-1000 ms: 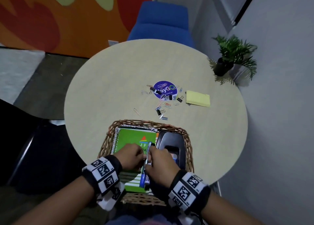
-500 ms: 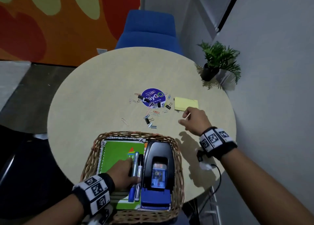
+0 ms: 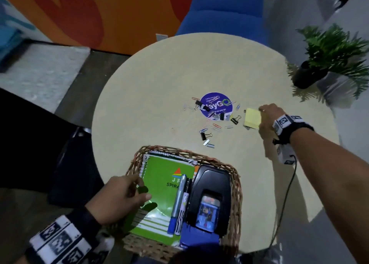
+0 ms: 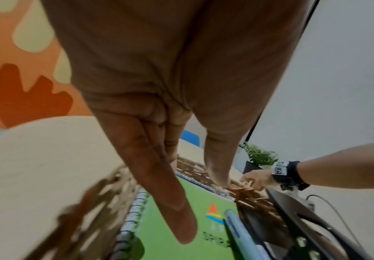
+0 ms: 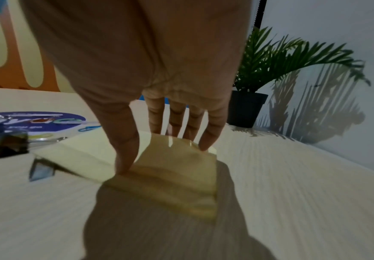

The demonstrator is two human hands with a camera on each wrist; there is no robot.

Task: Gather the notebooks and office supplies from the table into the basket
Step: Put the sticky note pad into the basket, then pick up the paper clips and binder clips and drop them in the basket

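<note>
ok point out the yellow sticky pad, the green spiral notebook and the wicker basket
yellow sticky pad (image 3: pixel 252 117), head view, top sheet
green spiral notebook (image 3: pixel 163 176), head view, cover
wicker basket (image 3: pixel 236 186), head view, right rim

Head view steeply down over table (image 3: pixel 151 108); wrist views close along fingers, sharing basket (image 3: pixel 236 186).

The wicker basket (image 3: pixel 236 186) stands at the near edge of the surface (image 3: pixel 151 96). Inside it a green spiral notebook (image 3: pixel 159 186) lies flat, with two markers (image 3: pixel 180 201) on it and a black hole punch (image 3: pixel 209 196) just beside them. Farther away lie a yellow pad of sticky notes (image 3: pixel 252 117), slightly tilted, and scattered paper clips and binder clips (image 3: pixel 211 122) around a purple round sticker (image 3: pixel 216 106).
</note>
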